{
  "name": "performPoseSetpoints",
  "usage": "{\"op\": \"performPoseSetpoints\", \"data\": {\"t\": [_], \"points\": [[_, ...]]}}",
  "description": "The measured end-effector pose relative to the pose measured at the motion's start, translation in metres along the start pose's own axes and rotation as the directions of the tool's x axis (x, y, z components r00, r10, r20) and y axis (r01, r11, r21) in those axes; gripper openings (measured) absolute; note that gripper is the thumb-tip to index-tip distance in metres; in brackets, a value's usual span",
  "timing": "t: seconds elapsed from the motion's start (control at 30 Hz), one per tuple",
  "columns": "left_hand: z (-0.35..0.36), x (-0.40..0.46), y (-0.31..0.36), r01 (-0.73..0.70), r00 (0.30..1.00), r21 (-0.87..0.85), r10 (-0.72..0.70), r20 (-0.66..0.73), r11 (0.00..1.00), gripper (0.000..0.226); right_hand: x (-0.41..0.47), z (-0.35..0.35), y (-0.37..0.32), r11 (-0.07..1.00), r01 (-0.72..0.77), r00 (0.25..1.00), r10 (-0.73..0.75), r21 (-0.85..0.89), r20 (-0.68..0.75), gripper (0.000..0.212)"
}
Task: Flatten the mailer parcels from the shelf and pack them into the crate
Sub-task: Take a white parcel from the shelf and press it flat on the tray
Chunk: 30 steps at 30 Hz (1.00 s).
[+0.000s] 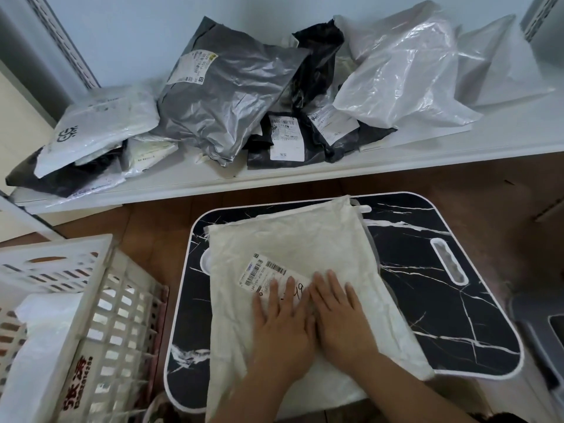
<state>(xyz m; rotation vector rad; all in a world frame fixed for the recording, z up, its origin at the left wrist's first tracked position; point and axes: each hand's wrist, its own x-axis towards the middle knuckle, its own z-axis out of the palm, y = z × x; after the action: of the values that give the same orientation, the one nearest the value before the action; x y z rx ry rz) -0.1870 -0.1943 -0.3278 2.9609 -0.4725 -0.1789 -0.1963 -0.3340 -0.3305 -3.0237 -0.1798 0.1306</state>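
Note:
A white mailer parcel [308,239] with a barcode label lies flat on the black marble-patterned folding table [451,315]. My left hand [282,326] and my right hand [340,315] rest side by side on its near half, palms down, fingers spread, partly covering the label. The white slatted crate [100,315] stands at the lower left with a white parcel [45,337] inside it. On the white shelf [305,169] beyond the table lie several mailers: a grey one [225,96], black ones [317,56] and white ones [403,71].
A brown floor [152,227] shows between shelf and table. A grey bin [543,337] sits at the right edge of view. The shelf's metal uprights [61,41] rise at the far left and far right.

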Motion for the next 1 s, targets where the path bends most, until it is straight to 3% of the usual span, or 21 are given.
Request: {"op": "performPoseSetpoints", "data": {"t": [0.1,0.3,0.43,0.6,0.73,0.9,1.0], "points": [[0.009,-0.011,-0.016,-0.006,1.000,0.042,0.006,-0.002,0.999,0.054,-0.003,0.014,0.003,1.000,-0.011,1.000,0.011,-0.008,0.008,0.053],[0.010,-0.013,-0.048,0.111,0.994,0.027,-0.110,-0.015,0.993,0.067,-0.005,0.007,0.008,0.998,-0.057,0.995,0.057,0.000,0.076,0.059],[0.011,-0.020,-0.066,0.119,0.992,0.002,-0.119,-0.041,0.993,0.067,-0.007,0.010,0.013,0.995,-0.089,0.992,0.092,-0.038,0.084,0.060],[0.002,-0.038,-0.102,0.229,0.973,0.042,-0.229,-0.018,0.972,0.068,-0.011,0.008,0.024,0.989,-0.135,0.981,0.143,-0.065,0.134,0.069],[-0.013,-0.018,-0.093,0.271,0.960,0.020,-0.269,-0.074,0.962,0.070,0.000,-0.003,0.017,0.990,-0.135,0.987,0.139,-0.042,0.081,0.067],[-0.034,0.036,-0.065,0.106,0.991,0.043,-0.101,-0.092,0.993,0.062,0.044,-0.024,-0.004,0.998,0.026,0.998,-0.023,-0.060,0.059,0.066],[-0.040,0.065,-0.054,0.052,0.998,0.063,-0.053,0.015,0.997,0.058,0.078,-0.035,-0.013,0.998,0.041,0.987,-0.032,-0.055,0.155,0.054]]}}
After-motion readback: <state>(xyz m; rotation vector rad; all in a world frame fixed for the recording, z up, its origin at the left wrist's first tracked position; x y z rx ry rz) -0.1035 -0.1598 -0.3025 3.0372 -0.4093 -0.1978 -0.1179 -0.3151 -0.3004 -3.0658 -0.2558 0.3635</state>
